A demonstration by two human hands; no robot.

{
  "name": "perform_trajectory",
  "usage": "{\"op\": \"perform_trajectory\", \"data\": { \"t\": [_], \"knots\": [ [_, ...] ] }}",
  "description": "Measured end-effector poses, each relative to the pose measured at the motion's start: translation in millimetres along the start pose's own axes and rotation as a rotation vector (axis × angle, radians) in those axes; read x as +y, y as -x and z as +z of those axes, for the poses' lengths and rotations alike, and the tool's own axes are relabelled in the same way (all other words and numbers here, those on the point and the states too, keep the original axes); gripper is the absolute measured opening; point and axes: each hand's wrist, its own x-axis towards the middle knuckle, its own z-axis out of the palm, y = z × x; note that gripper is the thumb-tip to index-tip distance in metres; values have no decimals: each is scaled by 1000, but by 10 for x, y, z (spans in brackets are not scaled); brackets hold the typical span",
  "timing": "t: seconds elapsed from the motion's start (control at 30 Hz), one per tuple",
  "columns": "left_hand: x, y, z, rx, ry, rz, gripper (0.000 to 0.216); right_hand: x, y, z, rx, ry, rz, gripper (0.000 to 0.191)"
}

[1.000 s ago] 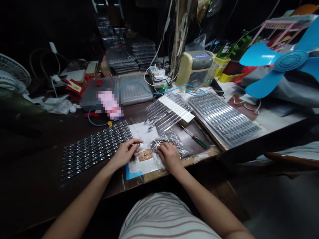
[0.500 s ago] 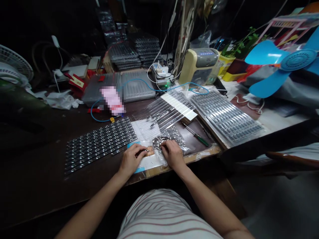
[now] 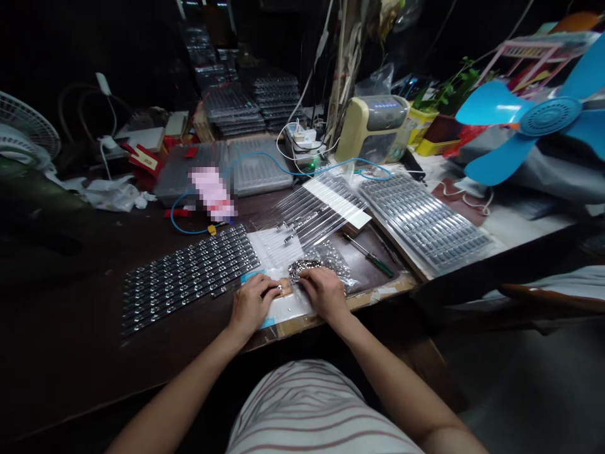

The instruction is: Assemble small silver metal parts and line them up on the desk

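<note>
My left hand (image 3: 251,305) rests at the near edge of the work spot, thumb and fingers pinched at a small shiny metal part (image 3: 279,287). That part sits at a small tan block (image 3: 285,290), which lies on a white sheet (image 3: 288,310). My right hand (image 3: 325,291) is closed, its fingertips at the near edge of a heap of small metal pieces (image 3: 299,270). Whatever its fingers pinch is too small to make out. A clear plastic bag (image 3: 338,263) with more small pieces lies just behind my right hand.
Rows of dark strips with shiny pieces (image 3: 189,274) lie at left. Clear tubes (image 3: 307,217) under a white strip (image 3: 338,202) stand behind the heap. A green-handled screwdriver (image 3: 378,263), a filled clear tray (image 3: 420,221) and a blue fan (image 3: 543,120) are at right.
My right hand has shifted slightly left, toward the block, its fingertips staying by the heap. My left hand stays at the block, fingers slightly rearranged. The view has turned a little.
</note>
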Motion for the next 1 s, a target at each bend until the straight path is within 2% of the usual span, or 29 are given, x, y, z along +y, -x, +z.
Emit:
{"op": "perform_trajectory", "data": {
  "t": [0.17,0.33,0.5,0.6,0.77,1.0],
  "knots": [
    [-89,-26,-4,75,129,-50,14,-198,-61,156,-95,10,-48,11],
    [-100,-38,-14,91,119,-62,14,-266,-59,258,-124,99,-79,11],
    [-35,-61,-56,78,108,-83,17,-179,-62,160,-76,143,-57,18],
    [47,-96,-49,34,115,-35,16,-65,-79,79,-52,212,-12,24],
    [144,-120,70,-3,43,81,13,53,-86,52,-72,225,-1,11],
    [101,-89,137,21,21,116,13,50,-75,74,-48,241,-1,9]
  ]
}}
